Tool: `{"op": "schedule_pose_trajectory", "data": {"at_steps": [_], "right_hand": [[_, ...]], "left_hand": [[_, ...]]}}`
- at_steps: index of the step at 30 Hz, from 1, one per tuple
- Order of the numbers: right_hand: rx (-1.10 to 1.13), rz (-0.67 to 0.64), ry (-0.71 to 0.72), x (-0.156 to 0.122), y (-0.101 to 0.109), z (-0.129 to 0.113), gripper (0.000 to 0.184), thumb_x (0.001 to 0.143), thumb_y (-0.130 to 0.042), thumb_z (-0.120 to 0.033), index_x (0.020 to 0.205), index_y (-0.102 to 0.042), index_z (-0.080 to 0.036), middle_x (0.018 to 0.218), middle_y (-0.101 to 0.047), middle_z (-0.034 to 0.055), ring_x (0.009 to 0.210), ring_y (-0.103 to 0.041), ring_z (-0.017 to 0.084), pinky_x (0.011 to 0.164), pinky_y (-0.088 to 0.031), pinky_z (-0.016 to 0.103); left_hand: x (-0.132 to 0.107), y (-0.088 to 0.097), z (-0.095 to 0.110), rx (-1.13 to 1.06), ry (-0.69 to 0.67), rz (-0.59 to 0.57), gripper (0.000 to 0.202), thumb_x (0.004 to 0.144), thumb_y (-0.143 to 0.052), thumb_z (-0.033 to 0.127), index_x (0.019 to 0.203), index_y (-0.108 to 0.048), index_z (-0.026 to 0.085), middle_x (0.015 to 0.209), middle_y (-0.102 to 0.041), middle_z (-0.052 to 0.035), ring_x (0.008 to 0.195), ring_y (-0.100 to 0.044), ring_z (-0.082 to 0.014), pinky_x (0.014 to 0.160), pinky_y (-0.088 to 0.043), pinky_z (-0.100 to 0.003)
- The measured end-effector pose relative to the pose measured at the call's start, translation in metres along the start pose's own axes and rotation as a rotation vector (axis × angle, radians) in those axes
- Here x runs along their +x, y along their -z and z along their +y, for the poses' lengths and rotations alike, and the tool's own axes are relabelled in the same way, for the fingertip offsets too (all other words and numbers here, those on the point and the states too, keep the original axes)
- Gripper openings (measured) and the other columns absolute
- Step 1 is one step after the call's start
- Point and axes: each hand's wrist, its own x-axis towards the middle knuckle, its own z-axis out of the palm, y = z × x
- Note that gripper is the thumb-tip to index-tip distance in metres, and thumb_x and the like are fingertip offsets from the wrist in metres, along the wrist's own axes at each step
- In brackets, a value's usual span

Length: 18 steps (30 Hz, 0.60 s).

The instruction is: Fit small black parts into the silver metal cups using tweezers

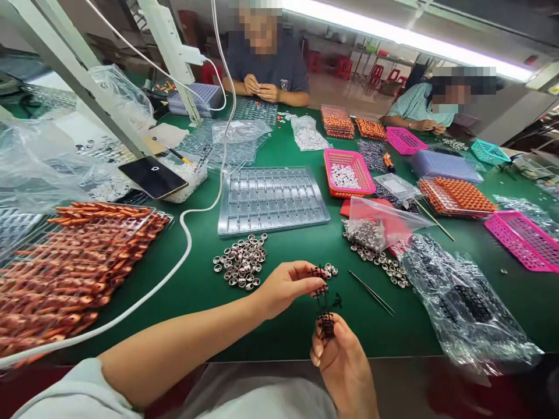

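Observation:
My left hand (286,286) pinches the upper end of a thin black plastic strip of small parts (322,297), held upright above the green table (288,238). My right hand (343,364) grips the strip's lower end near the table's front edge. A pile of small silver rings (241,262) lies just left of my left hand. A few more rings (332,269) sit behind the strip's top. Metal tweezers (372,293) lie on the cloth to the right of the strip.
A clear compartment tray (271,199) lies ahead. Copper-coloured parts (65,262) fill trays at left, under a phone (152,177) and a white cable (183,233). Pink baskets (348,173), bags of rings (379,227) and black parts (463,302) lie right. Two people work across the table.

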Motion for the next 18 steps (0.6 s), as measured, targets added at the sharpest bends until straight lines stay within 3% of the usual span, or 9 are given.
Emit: {"op": "schedule_pose_trajectory", "data": {"at_steps": [9, 18], "right_hand": [[-0.068, 0.104, 0.03, 0.002, 0.0, 0.014, 0.033, 0.082, -0.076, -0.048, 0.095, -0.065, -0.019, 0.068, -0.064, 0.001, 0.059, -0.062, 0.015, 0.052, -0.051, 0.026], [-0.439, 0.193, 0.141, -0.002, 0.008, 0.01, 0.042, 0.082, -0.074, -0.056, 0.097, -0.068, -0.017, 0.071, -0.07, 0.0029, 0.058, -0.067, 0.017, 0.053, -0.057, 0.029]], "left_hand": [[0.004, 0.003, -0.002, 0.004, 0.079, 0.037, 0.047, 0.056, -0.095, 0.041, 0.084, -0.073, 0.012, 0.077, -0.076, -0.0036, 0.07, -0.069, -0.0143, 0.068, -0.058, -0.026], [0.006, 0.006, -0.008, 0.075, 0.111, 0.045, 0.037, 0.064, -0.091, 0.036, 0.085, -0.073, 0.011, 0.078, -0.075, -0.0044, 0.069, -0.069, -0.0153, 0.068, -0.056, -0.028]]}}
